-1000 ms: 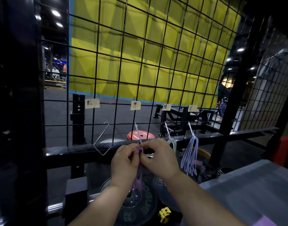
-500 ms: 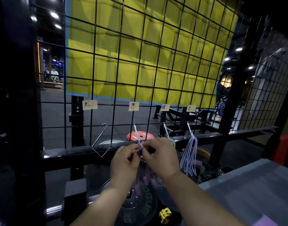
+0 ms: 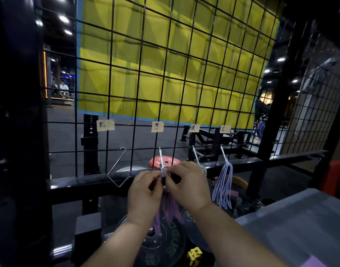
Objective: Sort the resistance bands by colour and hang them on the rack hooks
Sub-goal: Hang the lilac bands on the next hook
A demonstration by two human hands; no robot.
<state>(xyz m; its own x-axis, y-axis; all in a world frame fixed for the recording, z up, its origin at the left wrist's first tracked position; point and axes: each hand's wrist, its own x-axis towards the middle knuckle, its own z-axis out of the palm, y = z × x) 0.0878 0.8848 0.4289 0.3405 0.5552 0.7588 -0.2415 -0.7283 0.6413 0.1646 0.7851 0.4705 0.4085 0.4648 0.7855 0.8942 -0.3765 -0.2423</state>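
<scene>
A: The purple bands [image 3: 168,207] dangle below the pinch. The left hand [image 3: 144,191] and right hand [image 3: 188,184] both pinch their tops, with the hook [image 3: 161,160] just above.

B: I'd worry a loop misses the hook tip, then slips down onto the weight plate [image 3: 161,245] underneath.

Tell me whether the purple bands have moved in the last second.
Yes. The purple bands hung as one narrow strand; now their lower ends fan out sideways across the black weight plate behind.
</scene>
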